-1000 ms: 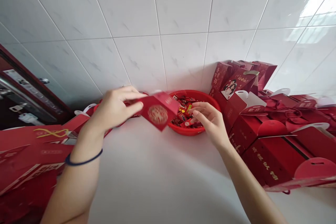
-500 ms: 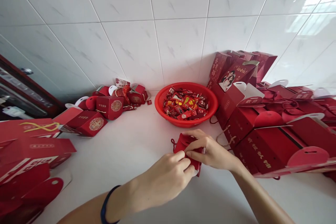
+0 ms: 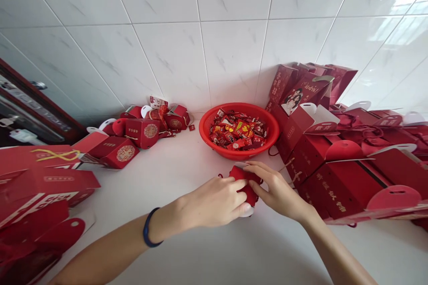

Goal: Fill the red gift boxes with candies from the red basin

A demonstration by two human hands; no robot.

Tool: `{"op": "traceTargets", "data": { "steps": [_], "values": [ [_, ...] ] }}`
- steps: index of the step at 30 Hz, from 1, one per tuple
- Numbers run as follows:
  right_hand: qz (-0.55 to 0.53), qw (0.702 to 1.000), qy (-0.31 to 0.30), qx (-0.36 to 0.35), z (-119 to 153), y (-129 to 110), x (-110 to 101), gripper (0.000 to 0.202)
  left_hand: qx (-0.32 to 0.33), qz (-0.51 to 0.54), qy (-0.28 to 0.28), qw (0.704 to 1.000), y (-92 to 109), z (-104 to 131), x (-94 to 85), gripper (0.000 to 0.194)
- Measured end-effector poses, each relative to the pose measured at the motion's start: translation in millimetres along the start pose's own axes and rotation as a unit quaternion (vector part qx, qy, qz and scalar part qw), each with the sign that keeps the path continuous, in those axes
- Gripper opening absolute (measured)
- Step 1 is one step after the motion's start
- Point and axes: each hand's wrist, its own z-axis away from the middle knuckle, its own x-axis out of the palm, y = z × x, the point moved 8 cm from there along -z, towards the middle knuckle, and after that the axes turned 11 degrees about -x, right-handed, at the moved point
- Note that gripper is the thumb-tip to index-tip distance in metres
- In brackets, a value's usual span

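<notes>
A small red gift box (image 3: 249, 197) stands on the white tabletop just in front of the candy basket, with a bit of dark red cord showing at its left. My left hand (image 3: 222, 200) is closed at its left and near side, fingertips bent over the top flaps. From the right, my right hand (image 3: 272, 187) grips the box, fingers over its far edge and thumb near the middle. Between them the hands cover much of the box, so the fold of its flaps is partly hidden. A blue band (image 3: 150, 228) circles my left wrist.
A red plastic basket (image 3: 204, 136) full of wrapped candies stands by the tiled wall. Red gift boxes (image 3: 337, 191) and paper bags (image 3: 309, 91) crowd the right. More boxes (image 3: 117, 153) lie at the left, with a larger stack (image 3: 50, 182) nearer me.
My left hand has shifted up, its fingers now over the box's top. The box has turned and tilted slightly, and my right hand has moved a little right.
</notes>
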Motion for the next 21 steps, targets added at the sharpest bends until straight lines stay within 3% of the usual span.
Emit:
{"op": "traceTargets", "data": {
  "steps": [3,8,10,13,18,21],
  "values": [
    [-0.015,1.000,0.003,0.013,-2,0,-2,0.049,0.022,-0.039,-0.009,0.999,1,-3,2.9,0.021],
    [-0.006,0.999,0.013,0.047,2,14,-6,0.052,-0.141,0.006,-0.006,0.990,-25,-2,-5.4,0.018],
    [-0.004,0.998,0.016,0.064,4,21,-8,0.054,-0.208,0.044,-0.004,0.977,-40,2,-8.7,0.032],
    [0.004,0.998,-0.003,0.070,2,22,-7,0.053,-0.258,0.083,-0.022,0.962,-55,8,-6.0,0.059],
    [-0.002,0.996,-0.063,0.056,-7,12,8,0.031,-0.281,0.127,-0.076,0.948,-66,16,12.1,0.085],
    [-0.061,0.995,-0.040,0.065,-12,11,12,0.030,-0.284,0.155,-0.106,0.940,-64,19,22.6,0.092]
  ]
}}
